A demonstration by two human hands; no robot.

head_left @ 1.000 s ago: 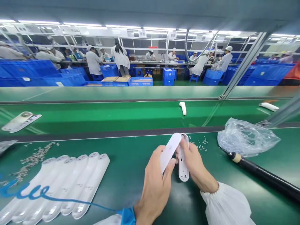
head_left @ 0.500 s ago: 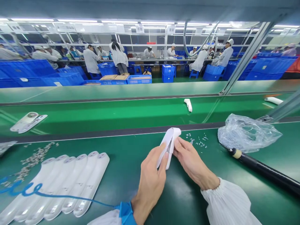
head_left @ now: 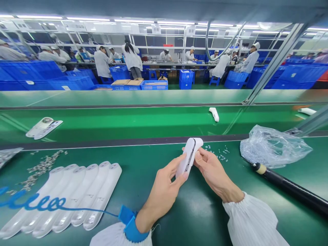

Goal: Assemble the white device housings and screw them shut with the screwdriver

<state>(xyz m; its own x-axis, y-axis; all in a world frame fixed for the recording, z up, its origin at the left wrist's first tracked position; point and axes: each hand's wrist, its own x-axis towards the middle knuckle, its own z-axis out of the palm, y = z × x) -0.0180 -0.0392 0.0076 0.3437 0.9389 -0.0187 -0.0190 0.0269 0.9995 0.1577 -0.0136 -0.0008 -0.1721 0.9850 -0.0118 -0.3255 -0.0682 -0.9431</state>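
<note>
Both hands grip one white plastic housing (head_left: 188, 159), made of two shell halves with a narrow dark gap along the side. My left hand (head_left: 164, 191) is closed around its lower left side, thumb near the bottom end. On the upper right side, my right hand (head_left: 212, 171) presses with thumb and fingers; some fingertips are hidden behind the housing. A blue wrist strap (head_left: 134, 225) with a coiled blue cord (head_left: 46, 203) is on my left wrist. To the left, several white shell halves (head_left: 102, 194) lie side by side on the green table (head_left: 143, 171).
Small metal parts (head_left: 44, 164) lie in a pile at left; tiny pieces (head_left: 222, 155) are scattered right of the housing. A clear plastic bag (head_left: 274, 147) and a black electric screwdriver (head_left: 287, 184) lie at right. A green conveyor belt (head_left: 143, 121) carries white housings (head_left: 214, 114). Co-workers sit beyond.
The two shell halves have come closer together, leaving a narrower gap, and the housing has turned slightly. The pieces on the belt have shifted right in view.
</note>
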